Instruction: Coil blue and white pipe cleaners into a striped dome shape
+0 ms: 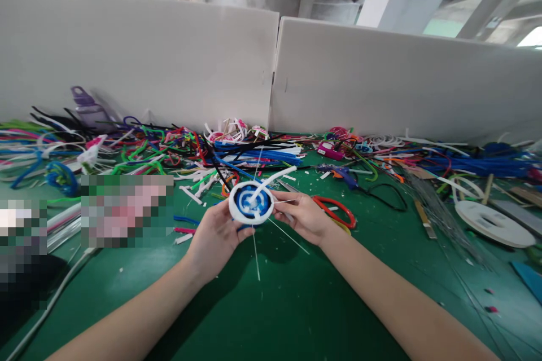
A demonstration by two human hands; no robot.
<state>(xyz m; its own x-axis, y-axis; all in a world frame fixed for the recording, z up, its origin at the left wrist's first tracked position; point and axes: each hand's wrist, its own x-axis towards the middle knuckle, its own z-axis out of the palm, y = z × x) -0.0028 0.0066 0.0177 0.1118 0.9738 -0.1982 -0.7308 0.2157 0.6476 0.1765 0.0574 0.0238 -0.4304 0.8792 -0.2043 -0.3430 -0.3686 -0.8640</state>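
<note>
Between my hands, above the green table (292, 304), is a round coiled pipe-cleaner piece (251, 203), blue and black inside a white rim. A loose white pipe-cleaner end (277, 179) sticks up from its middle toward the upper right. Thin stiff wires (256, 254) stick out around it. My left hand (215, 237) is closed on the left side of the piece, thumb below the rim. At the right edge, my right hand (302, 214) has its fingers pinched together by the rim and a thin wire; the exact contact of its fingertips is partly hidden.
Red-handled scissors (339, 211) lie beyond my right hand. Farther back are a blue glue gun (345, 176) and piles of coloured pipe cleaners (262, 152). A white spool (493, 223) and clear wires (449, 220) are at right, a purple bottle (88, 110) at back left. White panels (139, 56) border the table.
</note>
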